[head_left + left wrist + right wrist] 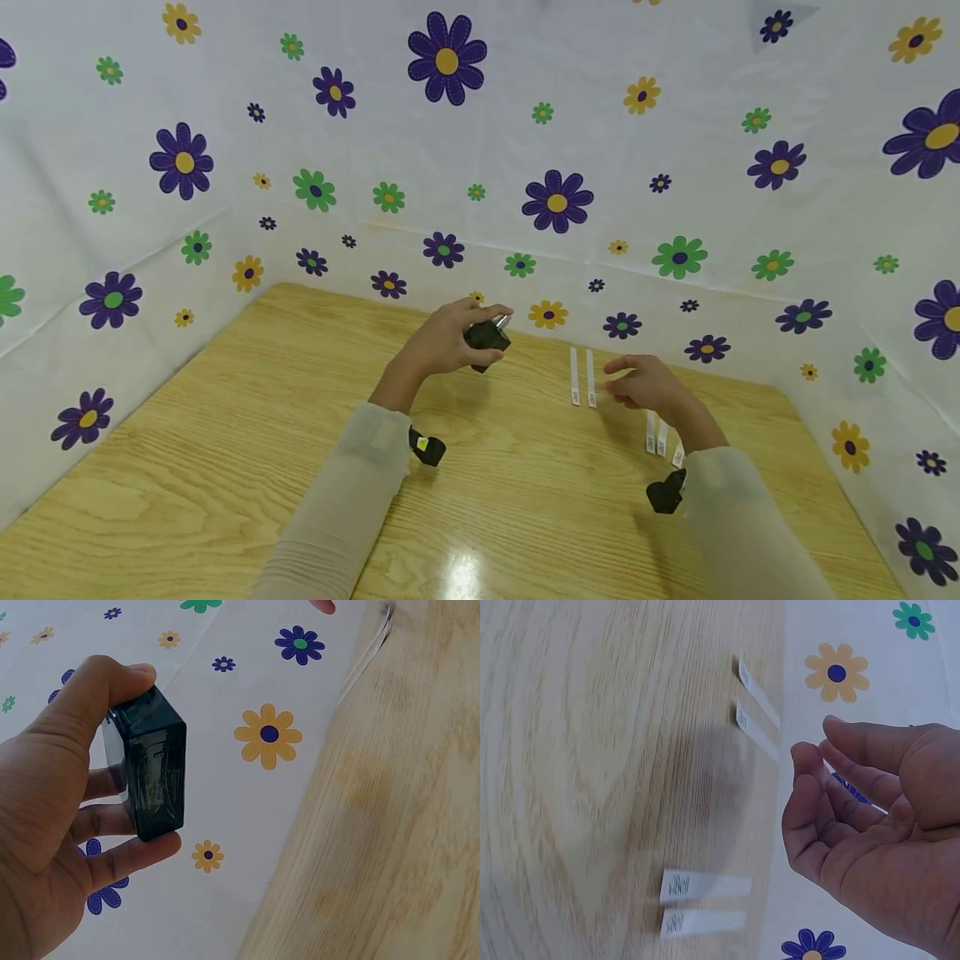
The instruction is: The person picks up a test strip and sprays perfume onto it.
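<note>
My left hand (pixel 450 337) grips a dark glass perfume bottle (pixel 486 335) with a silver spray top, held above the table. In the left wrist view the bottle (pixel 157 776) looks blue-green, with thumb and fingers at its opposite ends. My right hand (pixel 648 387) hovers over the table with loosely curled fingers; nothing shows in its grasp. Just left of it, two white paper strips (pixel 591 379) with printed ends lie side by side. Several more strips (pixel 651 433) lie below the right hand, partly covered by the wrist. In the right wrist view, strips (pixel 705 886) lie in pairs.
A light wooden table (pixel 510 475) spreads under both arms. White cloth (pixel 495 142) with purple, green and yellow flowers rises behind it and along both sides. Black wrist devices (pixel 429 450) hang beneath the sleeves.
</note>
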`<state>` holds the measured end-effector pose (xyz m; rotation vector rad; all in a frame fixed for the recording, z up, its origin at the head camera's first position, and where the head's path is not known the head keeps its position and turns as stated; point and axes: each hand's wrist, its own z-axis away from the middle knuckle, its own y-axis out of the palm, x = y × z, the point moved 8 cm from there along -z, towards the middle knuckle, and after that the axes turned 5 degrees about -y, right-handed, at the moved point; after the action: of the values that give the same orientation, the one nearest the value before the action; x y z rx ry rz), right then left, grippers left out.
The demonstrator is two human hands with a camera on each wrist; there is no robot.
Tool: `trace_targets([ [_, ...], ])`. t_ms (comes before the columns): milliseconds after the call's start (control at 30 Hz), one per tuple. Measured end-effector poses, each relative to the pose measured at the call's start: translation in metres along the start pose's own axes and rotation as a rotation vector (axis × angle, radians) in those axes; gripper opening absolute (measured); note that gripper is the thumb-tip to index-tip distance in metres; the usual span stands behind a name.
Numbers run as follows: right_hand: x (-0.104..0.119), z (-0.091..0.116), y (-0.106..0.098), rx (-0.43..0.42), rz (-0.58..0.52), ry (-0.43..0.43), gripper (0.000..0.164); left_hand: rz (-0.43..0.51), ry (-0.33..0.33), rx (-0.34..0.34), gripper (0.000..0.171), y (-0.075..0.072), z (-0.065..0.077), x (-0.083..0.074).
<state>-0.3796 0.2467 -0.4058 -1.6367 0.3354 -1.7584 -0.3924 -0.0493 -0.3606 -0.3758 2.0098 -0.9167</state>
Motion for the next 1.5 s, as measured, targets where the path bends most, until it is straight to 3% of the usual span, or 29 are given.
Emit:
trace_targets([
  [1000, -0.043, 0.061, -0.031, 0.066, 0.127, -0.057, 0.044, -0.005, -0.017, 0.010, 0.064, 0.001, 0.000, 0.000],
  [1500, -0.059, 0.081, -0.019, 0.074, -0.015, 0.008, 0.051, -0.006, -0.018, 0.018, 0.065, 0.001, 0.000, 0.002],
])
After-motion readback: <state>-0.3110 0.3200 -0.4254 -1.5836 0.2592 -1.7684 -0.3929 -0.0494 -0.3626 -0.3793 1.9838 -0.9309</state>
